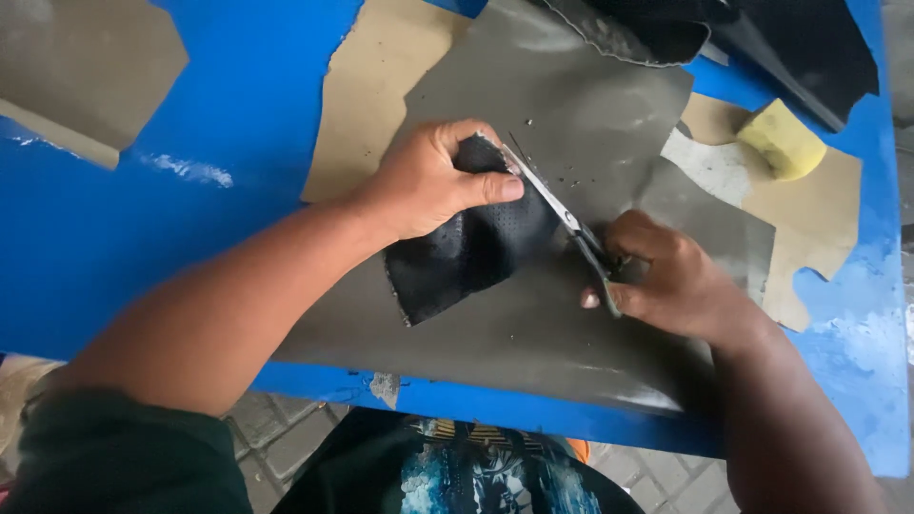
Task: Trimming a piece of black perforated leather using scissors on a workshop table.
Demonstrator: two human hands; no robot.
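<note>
My left hand (433,181) grips a black perforated piece of leather (466,252) and lifts its upper edge off a large grey sheet (533,324). My right hand (666,276) is closed around the handles of a pair of scissors (557,205). The scissor blades point up and left and meet the top edge of the black piece beside my left thumb. Small dark scraps lie on the grey sheet near the blades.
The blue table (190,219) carries tan sheets (367,95), a grey-tan piece (76,67) at the far left, black leather pieces (762,33) at the top right and a yellow sponge (783,140). The table's near edge runs below my arms, with paving beneath.
</note>
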